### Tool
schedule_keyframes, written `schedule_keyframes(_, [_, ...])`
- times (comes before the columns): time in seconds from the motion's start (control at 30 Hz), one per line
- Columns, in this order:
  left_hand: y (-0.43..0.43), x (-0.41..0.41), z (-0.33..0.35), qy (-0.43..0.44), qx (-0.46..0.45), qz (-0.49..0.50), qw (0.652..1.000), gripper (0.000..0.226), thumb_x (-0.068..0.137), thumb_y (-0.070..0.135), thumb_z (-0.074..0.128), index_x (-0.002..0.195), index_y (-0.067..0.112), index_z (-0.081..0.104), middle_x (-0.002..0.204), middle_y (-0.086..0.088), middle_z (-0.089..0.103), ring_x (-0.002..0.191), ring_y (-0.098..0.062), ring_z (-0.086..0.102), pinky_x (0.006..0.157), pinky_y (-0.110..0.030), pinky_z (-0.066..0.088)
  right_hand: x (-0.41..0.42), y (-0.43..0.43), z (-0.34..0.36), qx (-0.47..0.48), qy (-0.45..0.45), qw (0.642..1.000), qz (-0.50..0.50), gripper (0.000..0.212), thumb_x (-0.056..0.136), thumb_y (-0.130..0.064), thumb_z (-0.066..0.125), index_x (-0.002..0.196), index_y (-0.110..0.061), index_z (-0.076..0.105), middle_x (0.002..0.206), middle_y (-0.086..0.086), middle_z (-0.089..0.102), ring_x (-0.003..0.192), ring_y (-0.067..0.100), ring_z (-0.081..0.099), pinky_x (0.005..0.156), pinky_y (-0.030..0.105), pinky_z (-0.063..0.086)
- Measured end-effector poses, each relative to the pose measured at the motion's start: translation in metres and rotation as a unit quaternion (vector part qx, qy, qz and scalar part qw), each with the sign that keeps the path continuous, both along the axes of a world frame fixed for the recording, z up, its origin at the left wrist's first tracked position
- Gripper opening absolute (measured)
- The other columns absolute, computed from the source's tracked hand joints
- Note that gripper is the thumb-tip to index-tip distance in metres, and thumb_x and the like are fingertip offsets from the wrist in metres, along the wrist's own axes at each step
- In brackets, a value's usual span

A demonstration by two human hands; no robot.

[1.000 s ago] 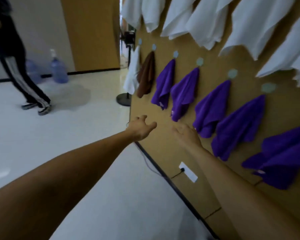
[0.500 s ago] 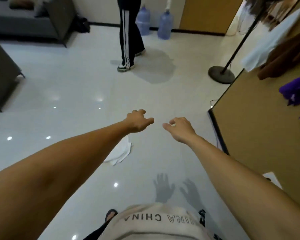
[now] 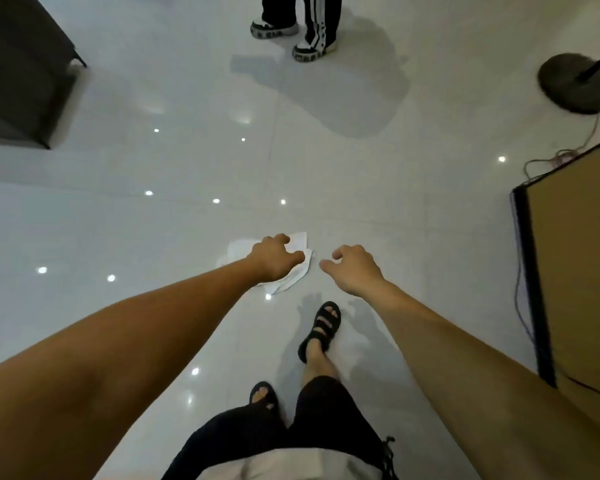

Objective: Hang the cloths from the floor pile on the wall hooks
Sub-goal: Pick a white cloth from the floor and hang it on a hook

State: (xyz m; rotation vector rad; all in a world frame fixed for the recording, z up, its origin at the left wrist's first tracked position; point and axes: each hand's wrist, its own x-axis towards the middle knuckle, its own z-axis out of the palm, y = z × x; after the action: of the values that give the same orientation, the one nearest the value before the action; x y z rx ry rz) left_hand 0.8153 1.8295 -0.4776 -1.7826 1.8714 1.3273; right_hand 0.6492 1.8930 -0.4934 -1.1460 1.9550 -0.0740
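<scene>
Floor (image 3: 153, 220): glossy tile, open ahead of me; dark furniture (image 3: 18, 71) far left.
Board (image 3: 575, 271): its edge bounds my right.
Cloth (image 3: 293, 277): white, crumpled, lying on the tile.
Left grip (image 3: 274, 259): above it, loosely curled, empty.
Right grip (image 3: 352, 268): relaxed, empty, beside.

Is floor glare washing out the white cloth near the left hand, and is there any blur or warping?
Head view: small glints dot the glossy floor, none on the white cloth, which reads pale against pale tiles. Head view: left hand and right hand are sharp, their faint shadows near the sandal. Head view: wide-angle stretch swells the forearms.
</scene>
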Motion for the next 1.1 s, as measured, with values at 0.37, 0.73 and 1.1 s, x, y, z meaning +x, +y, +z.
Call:
schedule_keyframes(0.37, [-0.097,0.017,-0.282,-0.064,0.096,0.060,0.992,0.061,0.090,0.044,0.050,0.143,0.016,0.037,0.145,-0.011,0.042,0.126,-0.029,0.048,0.105,-0.041,0.040,0.001,-0.123,-0.301,0.116,-0.067,0.991,-0.033,0.048,0.093,-0.042,0.050,0.137,-0.022,0.047,0.137,0.008,0.050,0.119,0.025,0.053,0.092,0.033,0.042])
schedule_keyframes(0.73, [-0.140,0.039,-0.594,-0.066,0.086,0.037,0.993,0.058,0.091,0.040,0.050,0.142,0.016,0.038,0.142,-0.009,0.045,0.126,-0.027,0.047,0.099,-0.036,0.040,0.046,-0.147,-0.640,0.148,-0.061,0.941,-0.297,0.061,0.087,-0.029,0.064,0.135,-0.003,0.036,0.134,0.016,0.050,0.116,0.035,0.055,0.097,0.047,0.049])
schedule_keyframes(1.1, [-0.159,0.023,-0.483,-0.018,0.022,-0.008,1.000,0.065,0.087,0.034,0.060,0.145,0.017,0.034,0.143,-0.008,0.043,0.128,-0.025,0.043,0.102,-0.036,0.039,0.035,-0.169,-0.515,-0.069,-0.082,0.966,-0.234,0.029,0.098,-0.029,0.047,0.078,-0.008,0.045,0.073,0.006,0.050,0.068,0.020,0.049,0.065,0.037,0.040])
